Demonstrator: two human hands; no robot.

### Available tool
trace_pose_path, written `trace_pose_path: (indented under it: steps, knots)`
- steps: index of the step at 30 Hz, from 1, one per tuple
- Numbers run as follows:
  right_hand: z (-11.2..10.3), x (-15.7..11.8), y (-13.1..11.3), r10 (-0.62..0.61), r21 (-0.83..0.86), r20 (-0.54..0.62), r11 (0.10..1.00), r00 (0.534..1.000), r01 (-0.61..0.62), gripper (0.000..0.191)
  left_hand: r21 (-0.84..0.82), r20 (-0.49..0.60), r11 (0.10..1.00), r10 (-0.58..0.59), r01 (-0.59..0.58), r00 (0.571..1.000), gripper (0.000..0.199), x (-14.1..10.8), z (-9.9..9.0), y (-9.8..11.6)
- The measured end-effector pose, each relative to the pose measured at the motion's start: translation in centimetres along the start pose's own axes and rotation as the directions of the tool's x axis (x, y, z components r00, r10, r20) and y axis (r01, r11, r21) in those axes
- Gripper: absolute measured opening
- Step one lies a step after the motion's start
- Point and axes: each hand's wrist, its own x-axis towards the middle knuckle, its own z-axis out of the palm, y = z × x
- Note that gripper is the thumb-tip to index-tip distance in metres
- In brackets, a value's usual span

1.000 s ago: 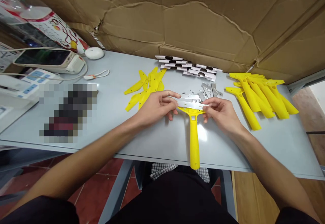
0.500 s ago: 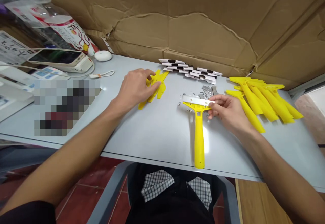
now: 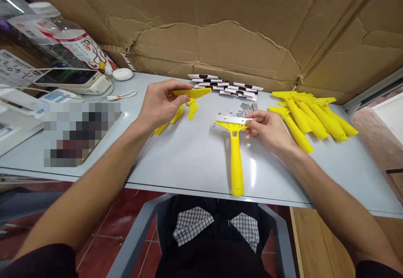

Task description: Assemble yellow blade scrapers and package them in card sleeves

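The fingers of the left hand are closed in a pinch on a yellow cover, raised near the loose covers. The fingers of the right hand pinch the right end of a metal strip. The strip lies across the head of the yellow handle, whose shaft points toward the near edge of the counter. Small fasteners lie around the handle's head. Loose metal pieces lie just beyond the right fingers. Behind these, white sleeves lie stacked in overlapping rows near the cardboard. To the right, spare handles form an overlapping pile. At far left are a phone and a bottle.
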Motion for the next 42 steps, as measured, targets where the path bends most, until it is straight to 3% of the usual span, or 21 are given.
trace_pose_path:
  steps: [4,7,11,13,19,23,26,30,33,35,38,42]
  knots:
    - [-0.1,0.3,0.4,0.001,0.049,0.005,0.999,1.0,-0.002,0.022,-0.19,0.019,0.977,-0.092,0.094,0.996,0.03,-0.3,1.7,1.9]
    - [-0.1,0.5,0.6,0.003,0.077,0.005,0.997,1.0,-0.003,0.022,-0.303,0.117,0.937,-0.145,0.174,0.983,0.028,0.1,3.0,2.8]
    - [-0.1,0.6,0.5,0.0,0.082,-0.001,0.997,1.0,0.0,0.022,-0.433,0.149,0.887,-0.106,0.161,0.983,0.031,1.0,4.5,2.6]
    - [-0.2,0.7,0.5,0.005,0.077,-0.015,0.997,1.0,-0.004,0.022,-0.481,0.135,0.856,-0.139,0.188,0.981,0.03,1.0,4.8,2.1]
    - [-0.4,0.7,0.7,0.044,0.035,-0.017,0.998,0.999,-0.043,0.019,-0.481,0.128,0.804,-0.329,0.349,0.936,0.028,0.4,3.9,0.5]
    - [-0.3,0.6,0.8,0.06,0.044,-0.023,0.997,0.998,-0.059,0.018,-0.464,0.139,0.763,-0.44,0.45,0.887,0.037,0.5,3.5,0.4]
    - [-0.3,0.5,0.8,0.049,0.053,-0.012,0.997,0.999,-0.048,0.02,-0.453,0.141,0.75,-0.474,0.482,0.869,0.04,0.2,3.8,0.9]
    - [-0.4,0.5,0.9,0.038,0.057,0.007,0.998,0.999,-0.039,0.021,-0.477,0.223,0.705,-0.481,0.525,0.848,0.035,-0.8,4.3,1.7]
    - [-0.4,0.5,0.9,0.047,0.079,-0.002,0.996,0.999,-0.047,0.023,-0.458,0.253,0.721,-0.456,0.52,0.854,0.034,-1.6,4.7,2.1]
    - [-0.2,0.4,0.8,0.047,0.097,-0.007,0.994,0.999,-0.046,0.025,-0.376,0.256,0.785,-0.424,0.493,0.869,0.034,-1.9,4.9,2.4]
    - [-0.1,0.3,0.7,0.033,0.095,-0.002,0.995,0.999,-0.032,0.025,-0.184,0.249,0.901,-0.343,0.392,0.906,0.033,-2.4,4.8,2.9]
    - [0.0,0.1,0.6,0.022,0.085,0.013,0.996,1.0,-0.023,0.025,-0.031,0.176,0.976,-0.209,0.218,0.962,0.021,-2.9,4.8,3.2]
